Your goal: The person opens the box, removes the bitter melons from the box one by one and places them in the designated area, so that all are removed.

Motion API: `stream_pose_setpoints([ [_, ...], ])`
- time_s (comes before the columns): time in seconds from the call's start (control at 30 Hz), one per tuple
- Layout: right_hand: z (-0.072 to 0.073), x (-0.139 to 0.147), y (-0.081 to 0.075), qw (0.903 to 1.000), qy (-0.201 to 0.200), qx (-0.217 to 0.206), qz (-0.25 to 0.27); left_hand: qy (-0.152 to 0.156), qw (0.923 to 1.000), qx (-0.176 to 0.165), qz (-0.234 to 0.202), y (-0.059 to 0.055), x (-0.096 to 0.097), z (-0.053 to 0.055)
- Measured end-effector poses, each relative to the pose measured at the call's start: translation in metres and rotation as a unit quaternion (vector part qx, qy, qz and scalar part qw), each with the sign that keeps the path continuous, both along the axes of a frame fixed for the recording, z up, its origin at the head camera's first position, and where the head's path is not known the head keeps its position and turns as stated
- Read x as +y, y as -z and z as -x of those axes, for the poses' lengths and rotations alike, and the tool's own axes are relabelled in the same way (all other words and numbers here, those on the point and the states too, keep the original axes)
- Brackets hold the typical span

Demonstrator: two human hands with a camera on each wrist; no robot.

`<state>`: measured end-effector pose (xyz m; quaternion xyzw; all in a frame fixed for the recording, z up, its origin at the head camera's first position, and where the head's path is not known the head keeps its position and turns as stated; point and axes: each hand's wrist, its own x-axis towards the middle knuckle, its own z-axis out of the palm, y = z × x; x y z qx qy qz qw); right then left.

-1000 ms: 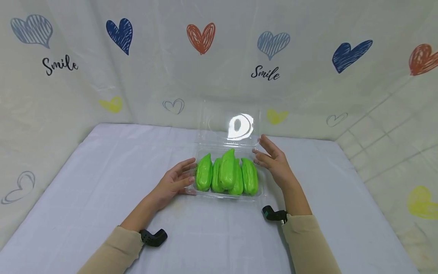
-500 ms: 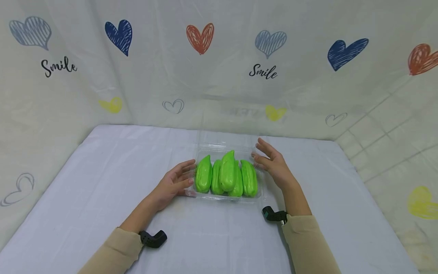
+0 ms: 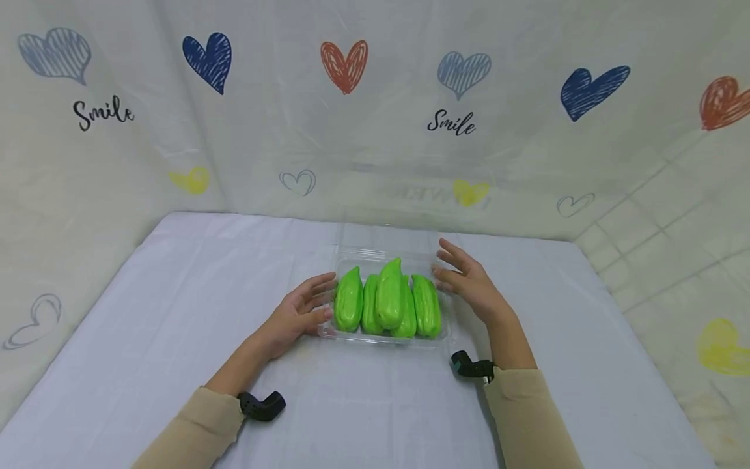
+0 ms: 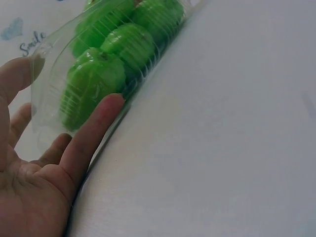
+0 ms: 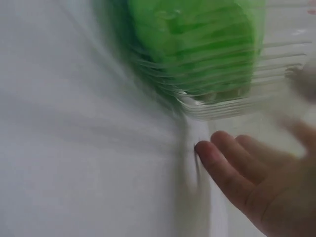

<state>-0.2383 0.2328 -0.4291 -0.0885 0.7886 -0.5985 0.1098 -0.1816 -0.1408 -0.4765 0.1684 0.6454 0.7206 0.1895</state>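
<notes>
A clear plastic clamshell box (image 3: 383,341) lies on the white table with its lid (image 3: 387,237) raised and leaning back. Inside are several glossy bright-green, pepper-shaped vegetables (image 3: 389,296), one resting on top of the others. My left hand (image 3: 295,312) touches the box's left end, its thumb and fingers spread. In the left wrist view, a fingertip lies against the clear wall beside a green vegetable (image 4: 94,84). On the other side, my right hand (image 3: 471,283) stands with relaxed fingers at the back right corner. Its fingers hold nothing in the right wrist view.
A white cloth covers the table (image 3: 375,404). Behind it hangs a pale curtain (image 3: 252,130) printed with hearts and the word Smile, close to the raised lid. Black wrist cameras (image 3: 262,406) sit at both sleeve cuffs.
The lid has tipped farther back and down, and its bright glare is gone. Both hands stay nearly in place, and the vegetables keep their arrangement.
</notes>
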Motion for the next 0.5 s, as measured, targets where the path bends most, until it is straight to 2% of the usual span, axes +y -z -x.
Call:
stream_pose_setpoints([
  [0.13,-0.004,0.006,-0.012,0.9997,0.003,0.006,-0.023,-0.002,1.0000,0.002,0.004,0.001,0.001,0.002],
  [0.27,-0.007,0.007,-0.030,0.9983,0.027,0.039,-0.036,-0.001,1.0000,0.009,0.002,0.002,0.000,0.005],
  [0.37,-0.012,0.002,-0.043,0.9963,0.039,0.070,-0.031,0.001,0.9999,0.011,-0.002,0.004,-0.001,0.008],
  [0.5,-0.020,-0.013,-0.055,0.9946,0.031,0.098,-0.014,0.004,0.9999,0.011,-0.006,0.007,-0.002,0.012],
])
